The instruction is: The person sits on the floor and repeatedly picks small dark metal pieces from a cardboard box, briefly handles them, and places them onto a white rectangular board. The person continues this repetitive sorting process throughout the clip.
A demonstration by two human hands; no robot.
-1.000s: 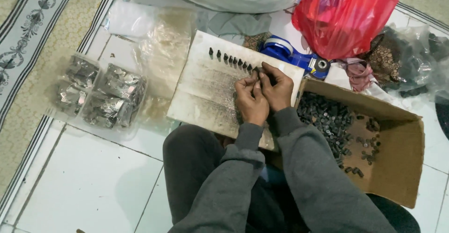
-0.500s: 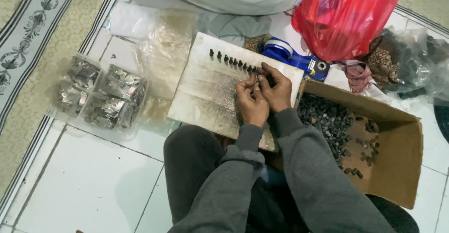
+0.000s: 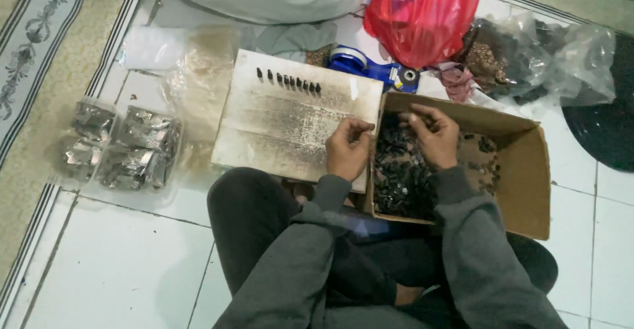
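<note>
Over the cardboard box [image 3: 522,170], the right hand [image 3: 432,134] pinches among small dark parts [image 3: 396,170]; the left hand [image 3: 347,147] rests curled, seemingly empty, on the white board [image 3: 277,131]. A careless sleeve could scatter the row of parts [image 3: 288,80].

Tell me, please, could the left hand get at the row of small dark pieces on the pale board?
Probably yes: the left hand rests on the pale board, and nothing lies between it and the row of small dark pieces.
</note>
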